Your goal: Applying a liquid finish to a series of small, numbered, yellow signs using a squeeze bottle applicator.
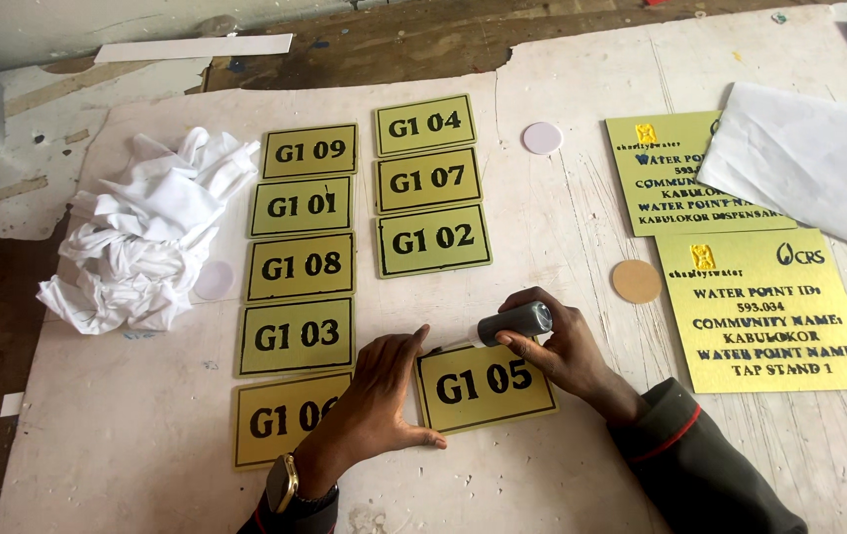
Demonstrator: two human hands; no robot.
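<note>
Gold plate (486,386) near the desk's front edge: left hand (381,389) pins it with spread fingers, right hand (564,347) grips a small dark bottle (512,323).

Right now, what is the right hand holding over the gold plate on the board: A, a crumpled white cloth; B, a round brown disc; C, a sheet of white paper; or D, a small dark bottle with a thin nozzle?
D: the right hand grips a small dark bottle, its nozzle aimed at the top edge of the gold plate, which the left hand steadies.
</note>
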